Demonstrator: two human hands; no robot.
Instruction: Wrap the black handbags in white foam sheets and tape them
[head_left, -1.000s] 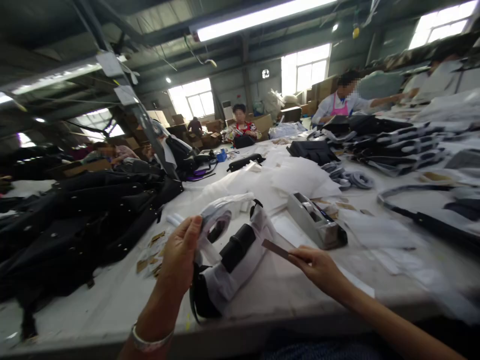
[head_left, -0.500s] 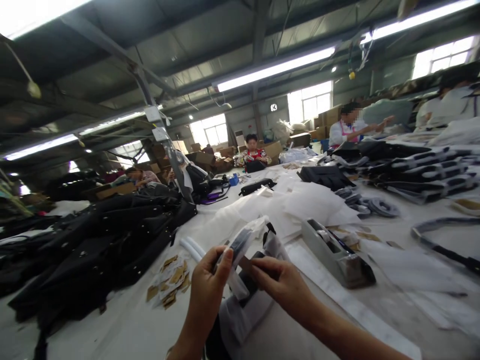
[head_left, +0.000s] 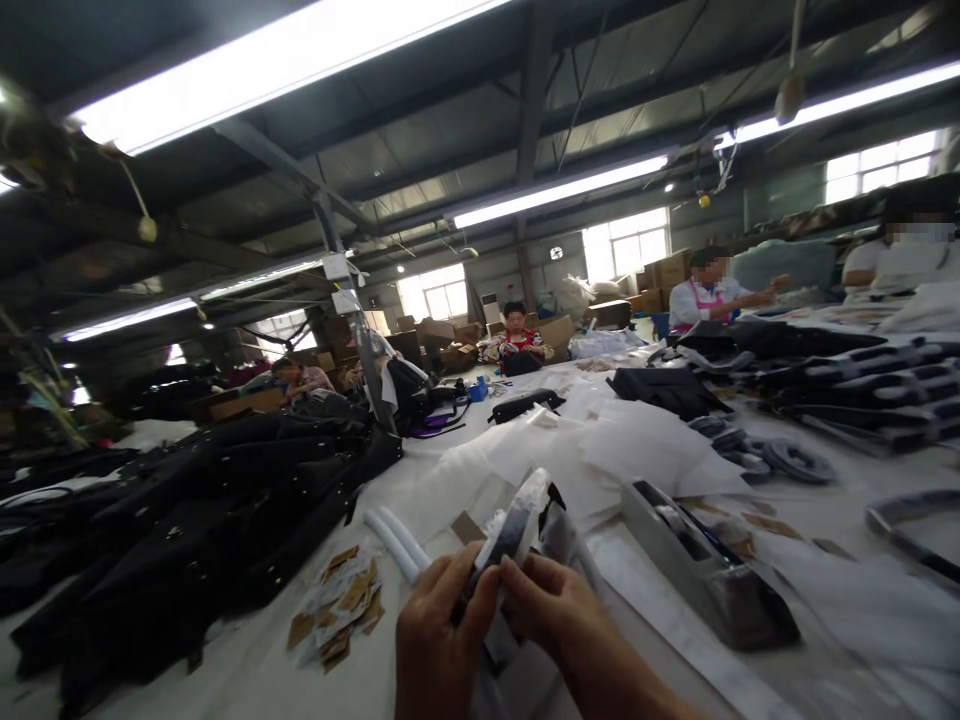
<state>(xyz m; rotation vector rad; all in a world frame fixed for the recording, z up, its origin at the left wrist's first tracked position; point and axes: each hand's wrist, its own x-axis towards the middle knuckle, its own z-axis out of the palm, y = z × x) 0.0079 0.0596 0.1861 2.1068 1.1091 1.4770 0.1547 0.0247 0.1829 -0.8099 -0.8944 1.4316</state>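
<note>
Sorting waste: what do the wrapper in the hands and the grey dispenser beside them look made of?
Wrapper: likely thin plastic film, translucent, glossy, crinkled over something black. Grey dispenser: metal or hard plastic, smooth dull sheen; which is unclear.

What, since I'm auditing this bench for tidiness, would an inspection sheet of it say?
Surface: white table, largely covered.
Job's things: wrapped dark piece, held up over the table.
Clutter: black bags, brown tags, tape dispenser, white sheets.
Grippers: left hand and right hand both pinch the wrapped dark piece.
Cables: nothing seen on the table.
Surroundings: co-worker at the far end, cardboard boxes behind.
</note>
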